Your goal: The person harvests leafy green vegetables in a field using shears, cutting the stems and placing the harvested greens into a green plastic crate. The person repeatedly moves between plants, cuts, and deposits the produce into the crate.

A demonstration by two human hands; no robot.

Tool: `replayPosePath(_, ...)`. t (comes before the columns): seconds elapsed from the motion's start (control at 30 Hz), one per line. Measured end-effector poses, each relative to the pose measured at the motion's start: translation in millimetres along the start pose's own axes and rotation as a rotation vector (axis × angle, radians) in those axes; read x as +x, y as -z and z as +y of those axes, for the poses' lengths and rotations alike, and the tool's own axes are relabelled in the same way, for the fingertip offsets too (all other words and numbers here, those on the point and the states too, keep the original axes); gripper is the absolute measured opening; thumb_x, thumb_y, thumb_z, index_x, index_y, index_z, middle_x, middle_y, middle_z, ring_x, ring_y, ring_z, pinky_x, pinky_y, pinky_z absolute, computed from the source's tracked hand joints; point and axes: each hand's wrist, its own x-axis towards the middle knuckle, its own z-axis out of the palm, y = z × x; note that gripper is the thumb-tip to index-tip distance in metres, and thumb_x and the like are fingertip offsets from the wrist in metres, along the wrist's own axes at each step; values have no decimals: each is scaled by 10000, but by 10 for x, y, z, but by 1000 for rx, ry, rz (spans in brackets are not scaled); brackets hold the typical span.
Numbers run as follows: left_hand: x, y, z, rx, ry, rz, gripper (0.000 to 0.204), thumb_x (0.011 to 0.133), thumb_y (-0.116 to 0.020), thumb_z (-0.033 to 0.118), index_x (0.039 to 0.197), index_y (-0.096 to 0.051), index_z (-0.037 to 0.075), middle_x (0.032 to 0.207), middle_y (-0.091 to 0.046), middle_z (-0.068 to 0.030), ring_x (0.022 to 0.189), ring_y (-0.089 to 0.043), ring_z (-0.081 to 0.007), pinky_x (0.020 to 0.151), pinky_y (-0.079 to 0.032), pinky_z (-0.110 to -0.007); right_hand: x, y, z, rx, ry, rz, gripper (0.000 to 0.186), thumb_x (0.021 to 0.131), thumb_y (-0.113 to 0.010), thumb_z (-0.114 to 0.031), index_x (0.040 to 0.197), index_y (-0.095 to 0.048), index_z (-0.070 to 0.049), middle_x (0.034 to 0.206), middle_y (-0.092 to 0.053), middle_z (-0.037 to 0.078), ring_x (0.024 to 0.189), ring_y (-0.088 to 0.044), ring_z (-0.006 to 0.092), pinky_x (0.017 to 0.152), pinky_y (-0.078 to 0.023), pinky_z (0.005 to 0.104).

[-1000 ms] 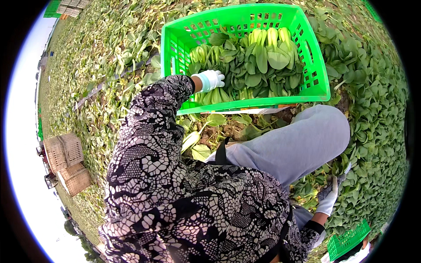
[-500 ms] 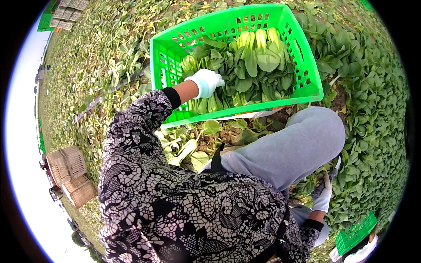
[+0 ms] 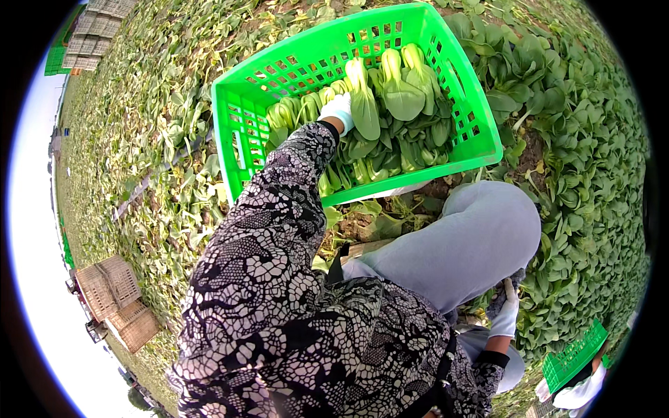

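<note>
My left hand (image 3: 338, 113), in a white glove, reaches into a green plastic crate (image 3: 460, 166). Its fingers are closed at the side of a bok choy (image 3: 364, 104) with a pale stem end and a broad leaf, and are partly hidden behind it. More bok choy (image 3: 401, 94) lie packed in rows around it, stem ends toward the far and near walls. Down at the right, beside my bent knee, my right hand (image 3: 507, 313) is in a white glove with its fingers curled at a dark grey thing I cannot make out.
Leafy green plants (image 3: 585, 237) grow densely on the right. Trampled leaves and soil cover the left. Stacked tan crates (image 3: 115, 292) stand at the far left, pale crates (image 3: 94, 31) at the upper left. A person with a green crate (image 3: 575, 355) is at the lower right.
My left hand has moved farther into the crate, to the bok choy's side, and that bok choy now lies nearer the hand. A pale, thin blade-like thing near my right hand no longer shows.
</note>
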Motion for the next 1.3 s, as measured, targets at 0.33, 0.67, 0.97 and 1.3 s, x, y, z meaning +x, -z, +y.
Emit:
replayPosePath(0.33,260,406,-17,348,-36,-100,530,928,-552,244,1419,-520,47,1409,-574,-252,1324,-551,-372,1097,-443,-444,-122,-111,-347,21,123,-114,313,922,-722,-259,1112,-637,-25,829,-654,25,609,-566,117,586,-462,261)
replayPosePath(0.67,-440,2107,1873,153,-685,443,342,932,-673,250,1203,-683,41,1092,-732,-206,991,-716,-361,875,-555,-416,-1252,1415,-1094,388,768,35,487,973,-683,-249,1349,-523,16,1119,-672,63,777,-593,81,695,-504,229)
replayPosePath(0.97,-2341,1393,5457,433,-1461,38,356,921,-702,227,1233,-656,63,1148,-703,-142,983,-697,-333,880,-552,-399,-1601,3043,1282,1084,576,672,176,915,-688,-173,1036,-631,-59,840,-679,47,619,-638,149,549,-529,288)
replayPosePath(1.3,-4962,-1899,7684,768,-2051,-674,201,918,-627,274,957,-677,83,974,-668,-147,926,-660,-367,817,-530,-474,-584,3443,3081,943,-121,724,245,829,-722,-207,968,-641,-22,746,-644,54,580,-590,172,543,-480,332)
